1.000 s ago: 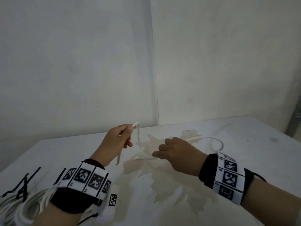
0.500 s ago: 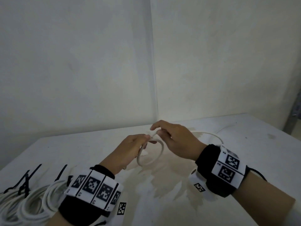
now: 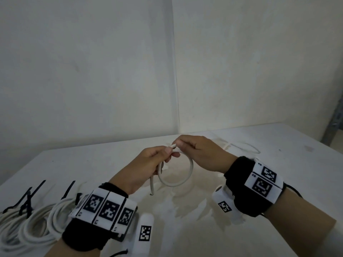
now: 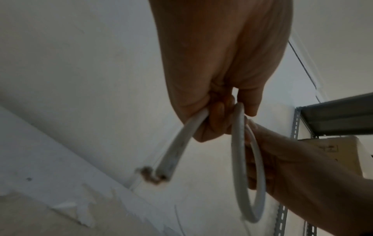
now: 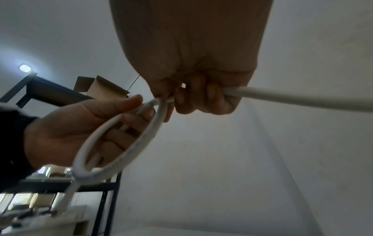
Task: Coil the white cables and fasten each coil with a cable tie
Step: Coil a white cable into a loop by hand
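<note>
A white cable [image 3: 187, 175] hangs in one round loop between both hands above the table. My left hand [image 3: 157, 160] pinches the top of the loop, and the cable's cut end [image 3: 152, 190] dangles below it. My right hand [image 3: 189, 147] grips the cable right beside the left hand's thumb. In the left wrist view the loop [image 4: 238, 159] hangs from the left hand's fingers [image 4: 220, 118] and the cut end [image 4: 161, 174] shows bare wire. In the right wrist view the cable [image 5: 302, 97] runs out of my right hand [image 5: 193, 97] to the right. The rest of the cable [image 3: 241, 147] lies on the table behind.
Several coiled white cables [image 3: 31, 227] with black cable ties [image 3: 27, 197] lie at the table's [image 3: 278, 164] near left edge. The tabletop has a peeled, stained patch [image 3: 185, 204] under the hands. Bare walls meet in a corner behind. A metal shelf [image 3: 334, 125] stands at the right.
The right hand has come up from the table to meet the left hand. The cable between them has been bent into a round loop, which both hands now hold at the top.
</note>
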